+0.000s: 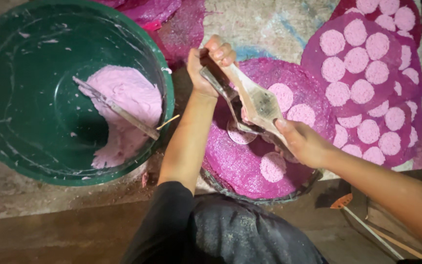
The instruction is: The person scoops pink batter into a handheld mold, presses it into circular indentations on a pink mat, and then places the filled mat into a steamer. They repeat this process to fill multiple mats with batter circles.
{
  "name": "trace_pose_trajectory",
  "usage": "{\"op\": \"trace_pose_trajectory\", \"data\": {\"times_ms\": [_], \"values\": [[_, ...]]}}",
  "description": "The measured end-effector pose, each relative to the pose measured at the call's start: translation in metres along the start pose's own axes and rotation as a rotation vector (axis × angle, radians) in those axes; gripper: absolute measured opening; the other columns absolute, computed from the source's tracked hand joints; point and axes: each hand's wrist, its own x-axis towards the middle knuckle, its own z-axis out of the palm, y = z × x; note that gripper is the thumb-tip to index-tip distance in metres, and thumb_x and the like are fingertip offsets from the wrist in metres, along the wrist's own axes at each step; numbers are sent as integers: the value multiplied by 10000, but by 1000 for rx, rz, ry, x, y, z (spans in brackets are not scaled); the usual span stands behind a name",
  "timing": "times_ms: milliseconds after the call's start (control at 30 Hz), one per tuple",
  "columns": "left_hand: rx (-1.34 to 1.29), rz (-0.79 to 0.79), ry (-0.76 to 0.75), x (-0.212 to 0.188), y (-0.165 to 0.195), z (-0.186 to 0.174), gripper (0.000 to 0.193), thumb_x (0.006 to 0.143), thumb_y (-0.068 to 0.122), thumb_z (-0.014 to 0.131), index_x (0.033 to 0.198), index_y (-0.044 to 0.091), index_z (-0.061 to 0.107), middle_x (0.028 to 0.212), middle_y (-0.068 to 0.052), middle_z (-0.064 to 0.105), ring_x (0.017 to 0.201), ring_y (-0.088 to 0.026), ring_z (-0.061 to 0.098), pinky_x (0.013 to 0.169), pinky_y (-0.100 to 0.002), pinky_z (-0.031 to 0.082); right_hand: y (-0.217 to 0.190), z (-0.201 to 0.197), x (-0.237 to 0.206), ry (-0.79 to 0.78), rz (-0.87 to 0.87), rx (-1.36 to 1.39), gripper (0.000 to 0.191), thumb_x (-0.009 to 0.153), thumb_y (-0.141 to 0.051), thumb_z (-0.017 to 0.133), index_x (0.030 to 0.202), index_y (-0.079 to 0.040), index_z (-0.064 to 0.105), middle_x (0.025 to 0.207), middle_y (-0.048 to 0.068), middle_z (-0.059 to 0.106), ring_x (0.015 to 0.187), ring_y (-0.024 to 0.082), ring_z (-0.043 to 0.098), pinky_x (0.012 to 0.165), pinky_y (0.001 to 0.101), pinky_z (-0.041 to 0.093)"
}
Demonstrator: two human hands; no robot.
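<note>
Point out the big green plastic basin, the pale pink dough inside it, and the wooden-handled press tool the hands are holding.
Big green plastic basin (35, 142): head view, bare inner wall.
Pale pink dough (128, 90): head view, middle of the mound.
Wooden-handled press tool (257, 102): head view, flat wooden paddle between the hands.

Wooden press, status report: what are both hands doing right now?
Left hand and right hand gripping wooden press. Press over magenta mesh mat, pink discs laid. Nothing blocking.

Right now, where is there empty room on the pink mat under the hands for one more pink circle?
On the round mat, bare patches lie along its left side beside the left forearm, and between the near disc and the rim. The stacked mats to the right are crowded.
</note>
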Motion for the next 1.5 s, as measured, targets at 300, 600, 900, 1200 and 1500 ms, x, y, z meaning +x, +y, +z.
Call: {"op": "trace_pose_trajectory", "data": {"times_ms": [300,600,900,1200,1500], "values": [[38,97,127,-7,-31,-11,281,926,366,529,1030,105,523,909,-21,512,913,-212,530,905,-404,530,-11,-22,-17,-4,52,-120,787,1015,-641,246,763,-16,652,600,61,622,535,171,583,523,345,477],[54,32,104,2,-26,6,289,934,381,474,980,103,534,875,-17,493,886,-210,520,874,-419,530,10,-19,-8,63,-44,-117,727,999,-607,294,906,-3,689,645,90,624,595,201,591,575,385,494],[802,-44,524,-27,-1,46,479,1022,356,575,1250,-60,645,1143,-190,657,1109,-362,620,1037,-480,532,59,11,-10,85,-624,158,785,1020,-671,361,1374,-4,577,1098,48,638,965,131,583,833,330,486],[2534,-408,486,-134,-100,92,1155,583,422,937,1480,24,329,1390,-214,482,1307,-412,394,1044,-592,284,100,45,-63,367,-867,760,747,1002,-672,621,1417,-69,473,1230,16,522,1070,195,549,929,416,496],[2486,-254,218,-190,-108,135,1057,655,428,910,1486,59,369,1396,-166,529,1285,-357,466,1059,-541,318,126,66,-100,431,-776,877,1151,822,-871,582,1638,-153,205,1268,51,487,1006,199,536,815,373,461]]}}
